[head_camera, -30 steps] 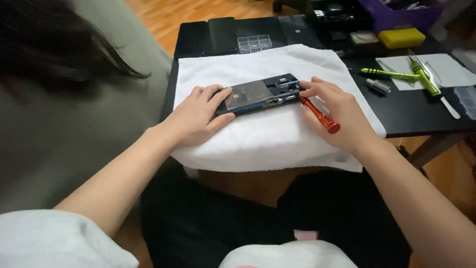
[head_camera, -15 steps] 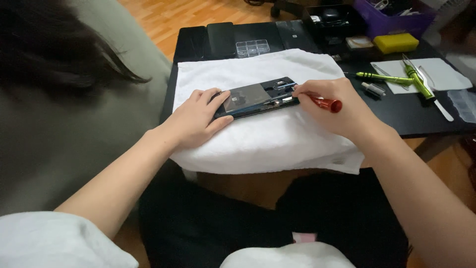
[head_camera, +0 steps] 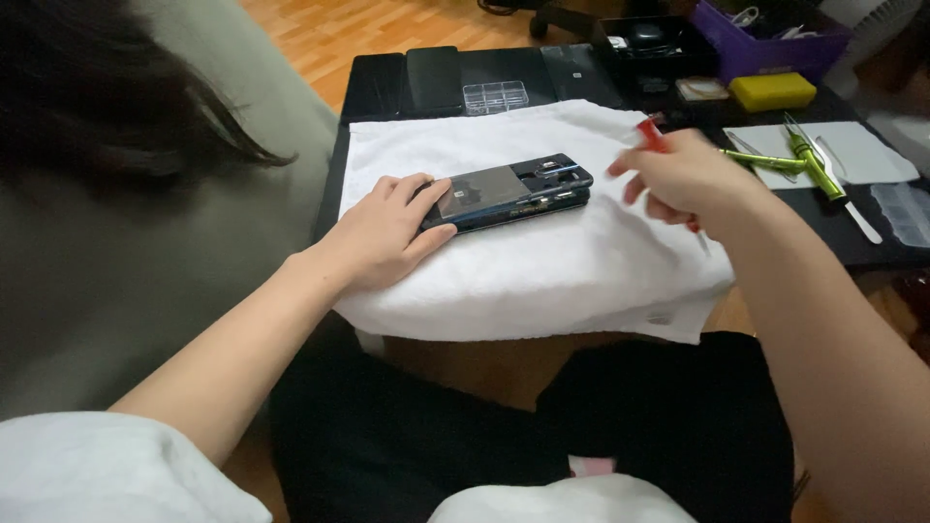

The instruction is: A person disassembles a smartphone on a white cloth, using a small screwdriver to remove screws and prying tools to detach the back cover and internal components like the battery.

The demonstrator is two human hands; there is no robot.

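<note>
An opened dark smartphone (head_camera: 513,192) with its back cover off lies on a white towel (head_camera: 542,271) spread over a black table. My left hand (head_camera: 392,232) rests on the phone's left end and holds it down. My right hand (head_camera: 678,179) hovers to the right of the phone, above the towel's right side, and grips a red screwdriver (head_camera: 652,136) whose handle sticks up behind the fingers.
Green screwdrivers (head_camera: 809,160) and tweezers lie on a white sheet (head_camera: 862,150) at the right. A clear parts tray (head_camera: 495,96), a yellow block (head_camera: 772,91), a purple bin (head_camera: 765,44) and dark phones (head_camera: 432,73) sit at the back. A grey cushion is at my left.
My right hand has lifted off the phone and moved right with the red screwdriver. The left hand has stayed on the phone.
</note>
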